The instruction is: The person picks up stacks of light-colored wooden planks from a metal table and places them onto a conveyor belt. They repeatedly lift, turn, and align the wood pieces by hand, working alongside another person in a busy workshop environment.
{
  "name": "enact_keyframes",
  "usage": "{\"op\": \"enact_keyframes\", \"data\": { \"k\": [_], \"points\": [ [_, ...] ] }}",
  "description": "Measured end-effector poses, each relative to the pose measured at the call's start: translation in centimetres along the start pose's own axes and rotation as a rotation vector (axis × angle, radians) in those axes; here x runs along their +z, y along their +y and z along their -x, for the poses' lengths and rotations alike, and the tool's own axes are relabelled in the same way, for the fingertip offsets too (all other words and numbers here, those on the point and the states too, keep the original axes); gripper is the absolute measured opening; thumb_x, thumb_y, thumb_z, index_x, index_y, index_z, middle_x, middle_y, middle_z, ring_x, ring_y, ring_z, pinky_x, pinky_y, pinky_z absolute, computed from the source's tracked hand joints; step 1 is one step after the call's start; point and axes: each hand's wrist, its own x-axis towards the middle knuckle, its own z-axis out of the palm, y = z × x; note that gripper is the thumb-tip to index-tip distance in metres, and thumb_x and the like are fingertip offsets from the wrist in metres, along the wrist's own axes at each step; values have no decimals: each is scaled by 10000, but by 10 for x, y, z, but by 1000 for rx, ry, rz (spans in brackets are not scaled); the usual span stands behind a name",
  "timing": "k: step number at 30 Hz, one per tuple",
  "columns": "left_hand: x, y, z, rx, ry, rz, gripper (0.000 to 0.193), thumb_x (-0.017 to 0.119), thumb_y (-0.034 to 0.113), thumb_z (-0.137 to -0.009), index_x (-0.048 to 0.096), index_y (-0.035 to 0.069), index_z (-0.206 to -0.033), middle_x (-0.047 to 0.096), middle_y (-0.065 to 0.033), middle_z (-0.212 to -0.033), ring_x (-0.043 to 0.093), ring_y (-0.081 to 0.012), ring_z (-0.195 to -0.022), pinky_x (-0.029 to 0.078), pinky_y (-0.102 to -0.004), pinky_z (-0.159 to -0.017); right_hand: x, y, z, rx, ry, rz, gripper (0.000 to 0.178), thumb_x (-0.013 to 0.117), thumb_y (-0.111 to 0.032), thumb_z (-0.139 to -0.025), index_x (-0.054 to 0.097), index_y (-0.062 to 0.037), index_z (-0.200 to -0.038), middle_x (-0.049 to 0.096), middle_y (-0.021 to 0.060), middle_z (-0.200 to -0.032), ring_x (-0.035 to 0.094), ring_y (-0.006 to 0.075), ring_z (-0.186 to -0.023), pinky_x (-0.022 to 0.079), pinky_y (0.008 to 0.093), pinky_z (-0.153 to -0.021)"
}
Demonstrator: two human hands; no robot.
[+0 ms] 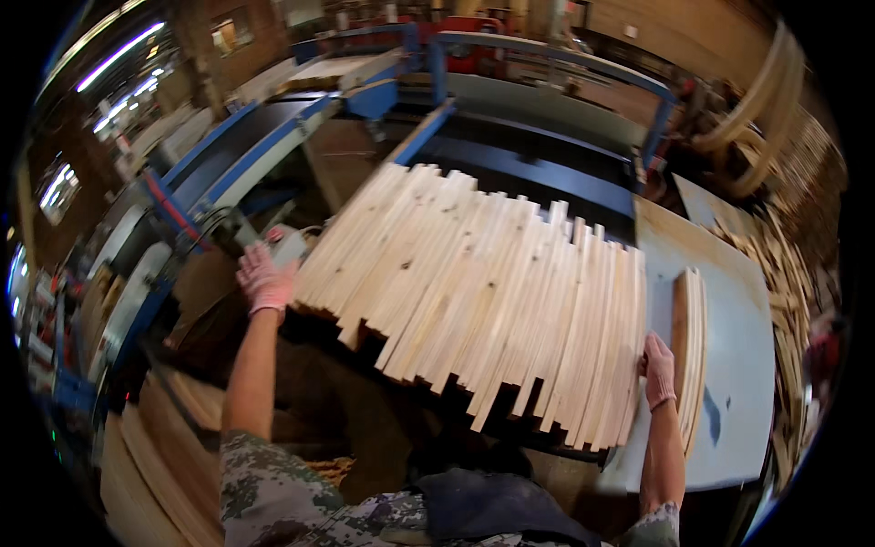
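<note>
A wide layer of pale wooden strips (474, 292) lies side by side in front of me, their near ends uneven. At its left edge, my left hand (266, 279) in a pink glove is spread with fingers apart, close to a small grey control box (290, 246) with a red button. My right hand (658, 369), also gloved, is closed with curled fingers against the layer's right edge; whether a strip is between them is hidden. Just right of that hand, a short stack of wooden strips (693, 356) rests on a pale metal table (738, 337).
Beyond the strips is a dark conveyor bed (529, 164) under a blue frame (556, 55). Another blue-edged conveyor (241, 150) stands at the far left. Scrap wood (786, 319) is piled along the right, below thick hoses (761, 100). Long boards (169, 456) lie at lower left.
</note>
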Motion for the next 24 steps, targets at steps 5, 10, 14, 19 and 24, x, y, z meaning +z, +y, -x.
{"op": "enact_keyframes", "data": {
  "k": [5, 10, 14, 19, 24],
  "points": [
    [32, -45, -50, 197, 44, -102, 851, 703, 566, -880, 513, 67, -1543, 546, -169, -1574, 502, -365, -1434, 426, -502, -1171, -4, 40, -22, -136, 42, 17, 579, 561, -420, -1133, 634, 38, -1480, 679, 96, -1464, 595, 199, -1350, 432, 327, -1166],
    [11, -20, -24, 194, -107, -125, 948, 734, 507, -917, 367, 50, -1662, 366, -204, -1732, 321, -365, -1606, 229, -536, -1314, -20, 54, -27, -150, 44, -19, 629, 569, -478, -1126, 621, 28, -1496, 652, 117, -1512, 566, 219, -1427, 390, 322, -1214],
    [12, -30, -36, 120, -156, 111, 987, 748, 544, -908, 363, 47, -1669, 344, -196, -1745, 318, -382, -1604, 248, -544, -1303, 2, 43, -17, -79, -27, -262, 654, 527, -523, -1135, 613, 3, -1515, 659, 98, -1501, 585, 210, -1396, 401, 334, -1204],
    [31, -4, 31, 378, -130, 1528, 525, 644, 188, -1073, 549, -2, -1554, 570, -164, -1567, 541, -274, -1453, 440, -363, -1197, 29, 4, -12, -72, -197, -384, 855, 471, -574, -1140, 258, 40, -1696, 307, 106, -1777, 352, 228, -1606, 251, 362, -1329],
    [-75, 53, 214, 552, -804, 1594, 485, 678, 284, -1056, 675, -37, -1419, 735, -161, -1352, 697, -238, -1244, 517, -379, -1144, 24, 20, -34, -36, 11, -316, 768, 578, -641, -1074, 558, -32, -1542, 680, 118, -1417, 628, 213, -1289, 498, 395, -1070]
  ]
}}
